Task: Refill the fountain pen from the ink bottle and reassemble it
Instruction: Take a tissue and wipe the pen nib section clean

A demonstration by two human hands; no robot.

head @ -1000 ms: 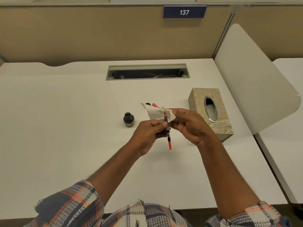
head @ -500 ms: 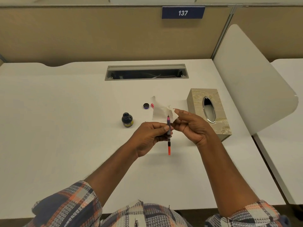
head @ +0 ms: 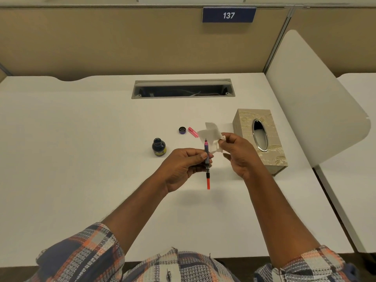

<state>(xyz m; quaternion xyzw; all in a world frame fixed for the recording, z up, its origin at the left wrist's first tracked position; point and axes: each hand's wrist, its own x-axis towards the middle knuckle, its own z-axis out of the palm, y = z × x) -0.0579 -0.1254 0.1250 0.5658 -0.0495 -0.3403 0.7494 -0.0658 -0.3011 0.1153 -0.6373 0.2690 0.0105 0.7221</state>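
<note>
My left hand pinches the fountain pen's inner section upright, nib pointing away from me, its orange converter end hanging below the fingers. My right hand holds a crumpled white tissue just right of the nib, apart from it. The open dark ink bottle stands on the white desk left of my hands. Its small dark cap and a pink pen part lie behind the hands.
A beige tissue box with an oval opening stands right of my right hand. A cable slot is cut into the desk at the back. A white divider panel rises along the right edge.
My right hand has pulled the tissue off the nib and moved it to the right, baring the pen tip. The cap and pink part behind are now uncovered.
</note>
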